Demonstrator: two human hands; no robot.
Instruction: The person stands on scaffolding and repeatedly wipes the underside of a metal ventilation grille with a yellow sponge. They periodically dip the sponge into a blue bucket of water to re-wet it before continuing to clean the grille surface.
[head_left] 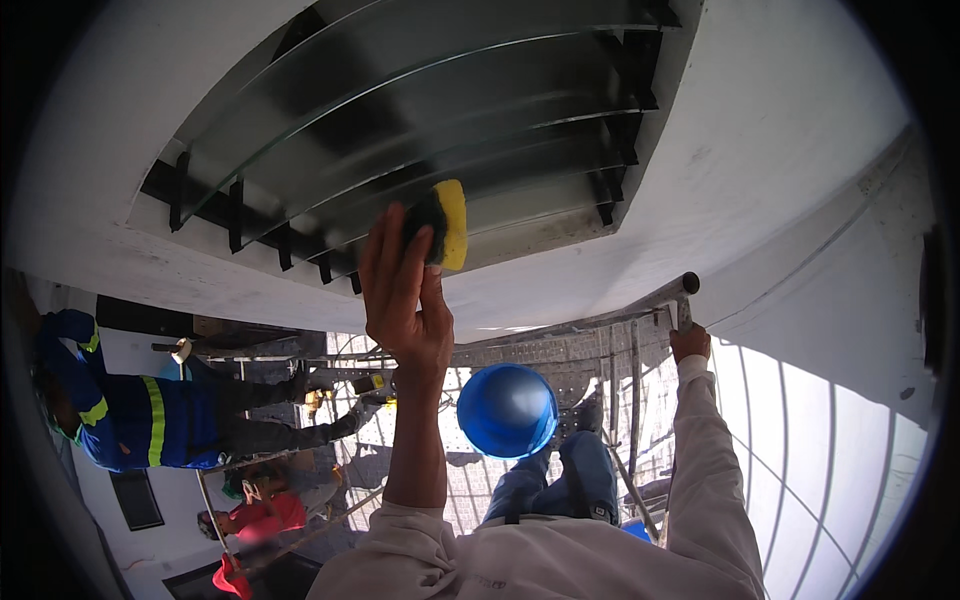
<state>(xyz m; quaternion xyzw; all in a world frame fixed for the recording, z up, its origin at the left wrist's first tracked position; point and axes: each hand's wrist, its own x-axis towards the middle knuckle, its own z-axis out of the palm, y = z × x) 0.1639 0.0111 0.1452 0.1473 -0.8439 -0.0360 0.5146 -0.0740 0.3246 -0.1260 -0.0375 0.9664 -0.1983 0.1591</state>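
Observation:
My left hand [408, 300] is raised and closed on a yellow sponge [453, 225] with a dark scouring side. The sponge is by the lower glass slats of a louvre window [400, 130]; whether it touches the glass I cannot tell. Out to the right, my right hand [690, 343] is wrapped round a short metal upright at the end of a scaffold pipe [668, 292]. Below, between my arms, a blue bucket [507, 410] stands close to my feet.
Black clips [236, 215] hold the slats in a white wall [790, 110]. I stand on a perforated scaffold deck [470, 475]. To the left are a person in a blue jacket with yellow bands [150, 420] and, lower, another person in red [268, 517]. A thin brace [630, 488] slants beside my legs.

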